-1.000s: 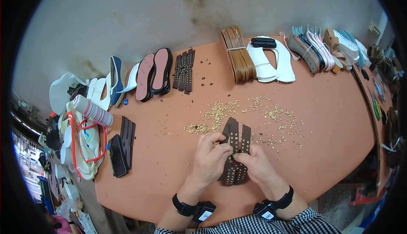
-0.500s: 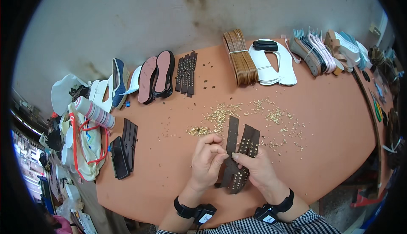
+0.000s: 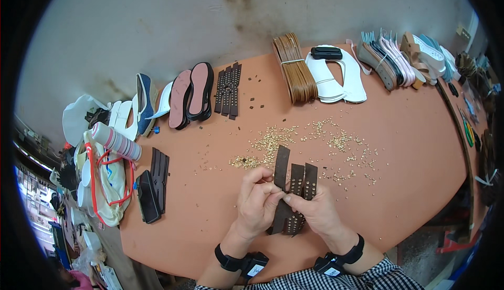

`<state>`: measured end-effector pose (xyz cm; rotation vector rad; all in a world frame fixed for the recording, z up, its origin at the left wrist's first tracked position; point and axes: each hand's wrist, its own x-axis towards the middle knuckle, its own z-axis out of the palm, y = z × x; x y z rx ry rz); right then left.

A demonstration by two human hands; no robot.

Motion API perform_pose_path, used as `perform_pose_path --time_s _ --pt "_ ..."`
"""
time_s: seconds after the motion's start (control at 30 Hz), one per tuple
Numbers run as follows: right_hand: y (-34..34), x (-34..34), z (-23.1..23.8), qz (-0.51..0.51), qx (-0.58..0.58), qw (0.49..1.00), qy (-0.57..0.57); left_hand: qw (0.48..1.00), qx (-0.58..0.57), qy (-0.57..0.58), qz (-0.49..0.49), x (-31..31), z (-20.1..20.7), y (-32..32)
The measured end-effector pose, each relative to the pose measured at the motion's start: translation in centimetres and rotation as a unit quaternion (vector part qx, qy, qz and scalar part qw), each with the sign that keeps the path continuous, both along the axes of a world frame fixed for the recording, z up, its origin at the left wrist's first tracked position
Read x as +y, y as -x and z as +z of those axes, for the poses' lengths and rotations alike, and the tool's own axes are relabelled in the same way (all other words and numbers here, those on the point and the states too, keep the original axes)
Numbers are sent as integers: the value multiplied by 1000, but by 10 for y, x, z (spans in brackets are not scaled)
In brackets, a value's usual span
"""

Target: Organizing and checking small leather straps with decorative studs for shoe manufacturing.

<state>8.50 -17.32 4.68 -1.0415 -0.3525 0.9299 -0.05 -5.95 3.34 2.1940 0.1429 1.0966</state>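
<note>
A dark brown studded strap piece (image 3: 297, 174), cut into several strips, is held upright over the middle of the table's near side. Small gold studs dot its right-hand strips, while its leftmost strip (image 3: 282, 165) looks plain. My left hand (image 3: 254, 206) pinches that strip between thumb and fingers. From the right, my right hand (image 3: 318, 212) grips the piece, thumb pressed close to the left fingertips. Whether a stud sits between the fingertips is too small to tell. Just beyond my hands lie loose gold studs (image 3: 273, 142), scattered in heaps.
Studded brown straps (image 3: 227, 90) and pink-topped soles (image 3: 200, 88) stand at the back left. Brown strip bundles (image 3: 295, 72), white cut-outs (image 3: 354, 82) and tied wedge soles (image 3: 379, 69) line the back right. At left are a striped cone (image 3: 118, 142), a phone (image 3: 148, 198) and dark straps (image 3: 159, 169).
The strap piece has turned in my hands, so its strips stand more upright and the plain strip leans differently. Both hands keep their pinch at nearly the same place.
</note>
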Motion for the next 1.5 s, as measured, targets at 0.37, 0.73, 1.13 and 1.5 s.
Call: perform_pose_path --time_s 0.37,0.73,1.13,1.5 --pt "-2 -2 -10 25 -20 999 14 1000 -7 -18 14 0 -5 0" --pt "-7 -3 -11 50 -9 998 25 1000 2 14 4 -1 -6 -1" --pt "-3 1 -12 11 -55 998 27 992 50 111 -27 2 -8 -1" --pt "-15 -4 -13 52 -56 996 35 890 21 439 -121 -7 -19 0"
